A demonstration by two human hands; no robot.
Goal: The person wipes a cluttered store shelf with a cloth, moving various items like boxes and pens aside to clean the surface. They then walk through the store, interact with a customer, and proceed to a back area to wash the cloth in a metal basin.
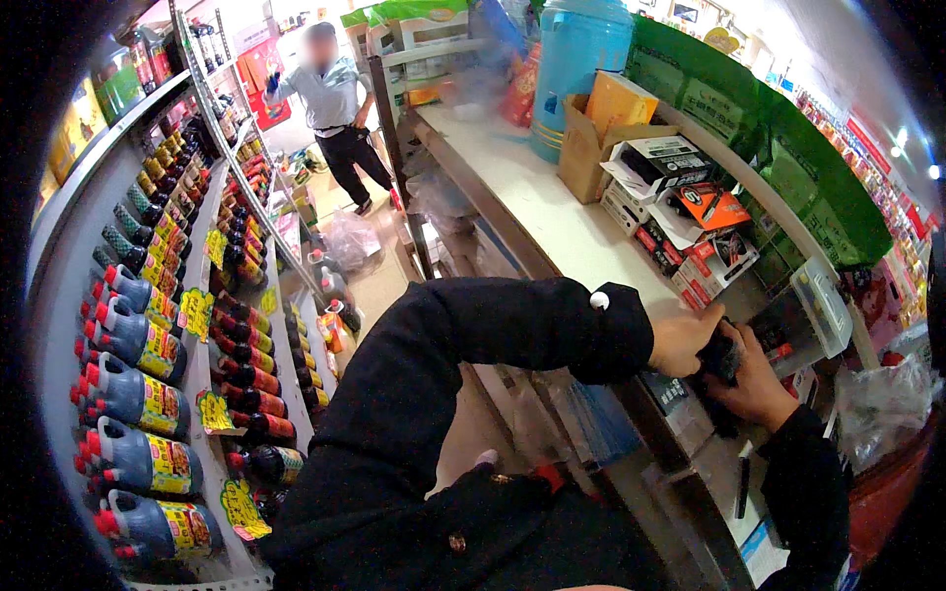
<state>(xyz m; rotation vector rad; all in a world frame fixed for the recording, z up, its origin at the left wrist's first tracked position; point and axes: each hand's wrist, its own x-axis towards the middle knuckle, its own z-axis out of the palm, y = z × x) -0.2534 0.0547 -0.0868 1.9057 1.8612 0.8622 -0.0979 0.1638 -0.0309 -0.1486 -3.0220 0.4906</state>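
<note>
Over the white shelf top (547,214), at the right of the head view, both my hands close around a small black object whose kind I cannot tell. My left hand (684,341) grips it from the left, and my right hand (757,380) wraps it from the right. The fingers of the two hands nearly meet on it. Just beyond them are stacked small printed boxes, among them an orange and black one (709,207) and an open white one (658,162). A clear plastic bin (820,310) stands to the right of my hands.
An open cardboard box (584,162) and a blue plastic bucket (580,74) stand farther back. Left are shelves of sauce bottles and dark jugs (148,399) with red caps. Another person (325,96) stands in the aisle. A crumpled clear bag (879,406) lies at the right.
</note>
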